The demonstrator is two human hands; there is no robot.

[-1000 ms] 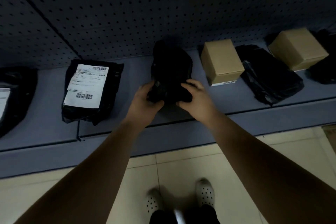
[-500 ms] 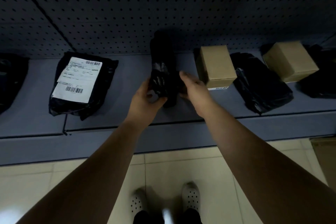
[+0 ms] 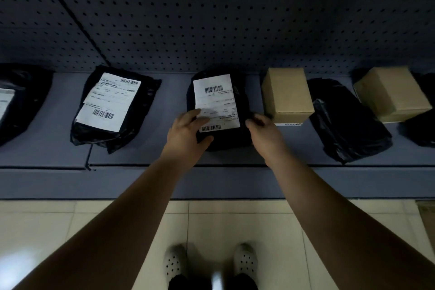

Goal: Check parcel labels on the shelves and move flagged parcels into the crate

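Note:
A black poly-bag parcel (image 3: 240,134) lies flat on the grey shelf (image 3: 164,155), its white barcode label (image 3: 215,99) facing up. My left hand (image 3: 188,134) rests on the parcel's near left corner, with the fingers spread over the label's lower part and the thumb on the black film. My right hand (image 3: 264,133) holds the parcel's right edge with curled fingers. A second black parcel with a label (image 3: 110,103) lies to the left. No crate is in view.
A small cardboard box (image 3: 286,96) stands just right of my right hand, then a black bag (image 3: 346,122) and another box (image 3: 392,92). More black bags sit at both far edges. Pegboard backs the shelf. My feet stand on pale floor tiles below.
Both hands have turned the middle black parcel over from its edge. It now lies flat with its label up. The view has shifted a little.

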